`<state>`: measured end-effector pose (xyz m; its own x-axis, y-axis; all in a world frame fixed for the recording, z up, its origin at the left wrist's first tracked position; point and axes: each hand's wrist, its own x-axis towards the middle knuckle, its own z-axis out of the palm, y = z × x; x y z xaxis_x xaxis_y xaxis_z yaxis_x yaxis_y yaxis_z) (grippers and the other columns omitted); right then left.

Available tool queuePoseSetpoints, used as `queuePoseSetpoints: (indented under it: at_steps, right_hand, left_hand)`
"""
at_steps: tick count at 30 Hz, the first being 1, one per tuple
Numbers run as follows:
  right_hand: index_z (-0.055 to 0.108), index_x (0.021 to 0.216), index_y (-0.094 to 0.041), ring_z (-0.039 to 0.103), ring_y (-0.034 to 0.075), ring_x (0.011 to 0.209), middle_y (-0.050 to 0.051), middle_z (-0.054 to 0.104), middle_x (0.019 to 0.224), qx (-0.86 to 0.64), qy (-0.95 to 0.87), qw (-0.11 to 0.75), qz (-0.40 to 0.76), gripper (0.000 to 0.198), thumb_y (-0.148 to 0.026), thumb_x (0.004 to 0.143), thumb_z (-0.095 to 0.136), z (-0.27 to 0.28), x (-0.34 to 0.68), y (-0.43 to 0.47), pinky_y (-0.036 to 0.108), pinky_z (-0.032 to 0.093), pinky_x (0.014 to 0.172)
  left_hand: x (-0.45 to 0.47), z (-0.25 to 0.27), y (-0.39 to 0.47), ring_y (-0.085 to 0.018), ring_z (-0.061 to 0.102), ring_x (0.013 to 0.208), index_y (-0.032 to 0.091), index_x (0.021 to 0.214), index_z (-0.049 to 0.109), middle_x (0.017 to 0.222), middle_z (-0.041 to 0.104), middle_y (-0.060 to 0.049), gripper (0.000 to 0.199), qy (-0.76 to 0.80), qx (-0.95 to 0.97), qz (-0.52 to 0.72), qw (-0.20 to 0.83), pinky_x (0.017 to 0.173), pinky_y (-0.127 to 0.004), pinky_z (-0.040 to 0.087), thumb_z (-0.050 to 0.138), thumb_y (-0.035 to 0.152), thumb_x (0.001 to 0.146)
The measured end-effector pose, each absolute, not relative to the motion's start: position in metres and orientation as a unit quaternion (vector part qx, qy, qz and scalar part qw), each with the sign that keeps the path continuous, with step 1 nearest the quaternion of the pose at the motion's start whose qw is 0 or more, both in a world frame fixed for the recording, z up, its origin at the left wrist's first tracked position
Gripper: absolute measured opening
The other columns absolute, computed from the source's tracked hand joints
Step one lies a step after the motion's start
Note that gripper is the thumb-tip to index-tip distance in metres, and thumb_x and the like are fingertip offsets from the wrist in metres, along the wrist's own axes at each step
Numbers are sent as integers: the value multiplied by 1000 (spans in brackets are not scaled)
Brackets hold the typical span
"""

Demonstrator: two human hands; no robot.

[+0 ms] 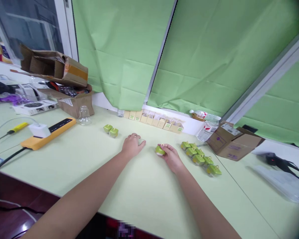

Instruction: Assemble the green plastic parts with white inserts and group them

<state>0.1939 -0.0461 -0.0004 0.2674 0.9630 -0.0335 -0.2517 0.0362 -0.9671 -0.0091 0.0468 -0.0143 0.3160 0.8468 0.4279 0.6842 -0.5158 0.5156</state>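
My right hand (172,157) grips a small container with a green lid (159,150) between thumb and fingers, and a pale ring shows at its top. My left hand (131,146) rests low over the table, thumb and fingers apart. A faint clear or whitish patch shows between them, too indistinct to name. To the right of my right hand stand several similar green-lidded clear containers (198,159) in two rows, with loops on their lids. Two more green-lidded containers (111,130) sit beyond my left hand, towards the left.
Small tan cartons (154,120) line the back wall. Plastic bottles (207,131) and a cardboard box (233,141) stand back right. Leftward are an orange power strip (52,132), a yellow screwdriver (18,127), a clear jar (84,115) and stacked cardboard boxes (76,71).
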Motion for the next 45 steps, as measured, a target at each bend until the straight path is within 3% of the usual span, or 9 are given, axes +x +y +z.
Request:
queuePoseSetpoints:
  at_steps: [3,7,21,24,29,35,42,45]
  right_hand:
    - [63,69,-21,65,21,90,5,70,105,-490,-358,625,491,34,-41,57,88,-1,195,-45,39,55,79]
    - [62,70,-20,64,20,89,5,69,103,-487,-353,630,492,37,-41,55,89,-2,195,-46,35,56,77]
    - [63,75,-20,62,17,80,3,67,86,-542,-373,600,456,39,-47,57,84,-1,188,-62,31,55,70]
    - [63,76,-20,62,17,80,4,68,90,-545,-370,597,458,39,-46,57,84,-1,189,-62,30,55,69]
    - [63,76,-20,62,17,79,3,67,88,-545,-375,597,453,39,-46,57,84,-1,186,-61,31,54,69]
    - [62,80,-21,60,15,76,0,64,83,-548,-384,644,371,41,-52,61,81,-1,180,-58,30,53,70]
    - [70,81,-19,63,19,78,5,70,82,-535,-507,630,245,33,-50,72,74,10,156,-63,33,53,76]
    - [71,85,-19,66,20,80,6,71,87,-541,-541,600,235,31,-48,76,72,7,146,-64,34,54,76]
  left_hand:
    - [-11,-15,42,-25,60,98,19,94,70,100,68,-11,38,461,817,321,130,88,-35,42,44,47,95]
    - [-13,-10,31,-24,60,92,20,97,67,92,69,-8,37,408,846,318,133,82,-33,42,40,46,97]
    - [-14,-7,12,-21,58,84,19,86,66,87,67,-6,41,347,867,303,189,73,-30,41,41,51,95]
    - [-15,-7,13,-20,58,82,20,96,66,88,66,-5,39,337,869,302,203,71,-29,41,41,51,95]
    - [-16,-8,16,-20,59,89,23,111,66,105,66,-6,43,286,876,306,238,83,-31,44,39,53,96]
    - [-19,-10,18,-25,59,99,22,120,64,111,66,-8,58,245,888,267,284,83,-32,45,68,60,77]
    - [-13,-9,7,-17,56,70,17,99,66,86,65,-2,52,251,867,246,354,60,-27,40,79,53,64]
    - [-10,-10,5,-16,55,67,16,93,65,79,63,-1,46,252,858,253,369,57,-26,38,79,49,64]
